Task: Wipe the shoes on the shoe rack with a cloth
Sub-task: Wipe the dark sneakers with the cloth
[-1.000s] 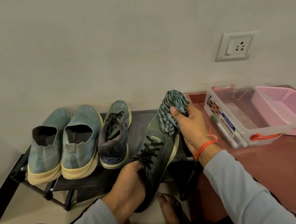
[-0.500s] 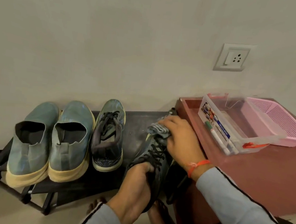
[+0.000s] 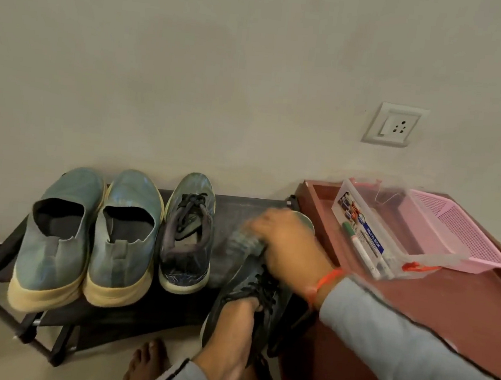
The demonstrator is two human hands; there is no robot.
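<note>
Dark grey, the laced shoe [image 3: 252,285] lies at the right end of the black shoe rack [image 3: 240,216], its long axis running from about 7 o'clock at the heel to 1 o'clock at the toe, the toe pointing toward the wall. The left hand [image 3: 235,323] has its grip clenched on the shoe's heel end, just below the laces. The right hand [image 3: 291,246], blurred, has its grip closed over a striped cloth [image 3: 245,241] pressed on the shoe's forepart. At 9 o'clock from this shoe stands a second laced shoe [image 3: 188,233], toe toward the wall, and further left a pair of blue slip-ons [image 3: 92,235] with cream soles. At 3 o'clock a reddish table [image 3: 434,302] carries a clear box [image 3: 371,229] and a pink basket [image 3: 465,235].
</note>
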